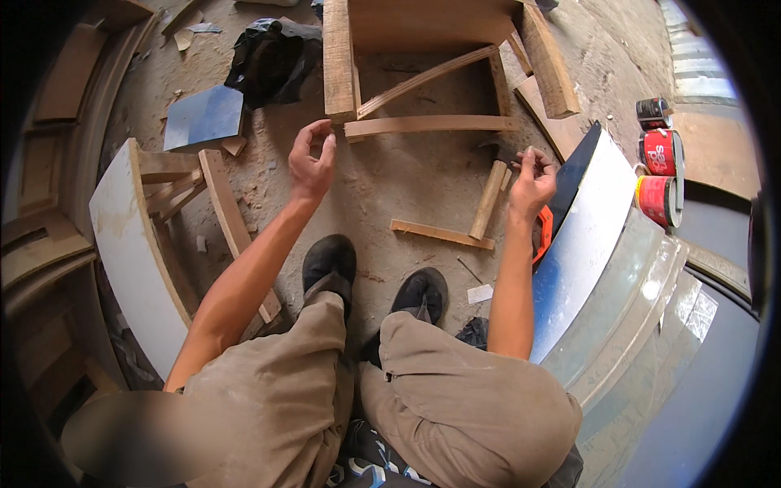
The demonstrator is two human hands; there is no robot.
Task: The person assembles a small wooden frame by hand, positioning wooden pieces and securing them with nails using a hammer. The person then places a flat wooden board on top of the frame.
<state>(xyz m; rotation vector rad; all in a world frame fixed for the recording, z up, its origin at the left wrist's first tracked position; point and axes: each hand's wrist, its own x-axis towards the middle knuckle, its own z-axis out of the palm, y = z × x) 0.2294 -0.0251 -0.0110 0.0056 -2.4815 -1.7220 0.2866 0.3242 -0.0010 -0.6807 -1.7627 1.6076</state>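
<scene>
**Left hand (311,167) by a wooden frame (431,124), right hand (530,183) near a hammer (488,199)**

The wooden frame lay just ahead of the left hand, whose curled fingers and thumb stood slightly apart near the end of a squared leg (339,65); contact could not be told. The right hand's fingers were bunched, and whether they pinched anything was unclear. Just left of it was the hammer, its smooth, round handle ending by a flat wooden strip (439,233) on the gritty floor (366,211). The frame was rough-grained, with a slanting brace (431,79). Its top was cut off; the hammer's dark head was hard to make out.
</scene>
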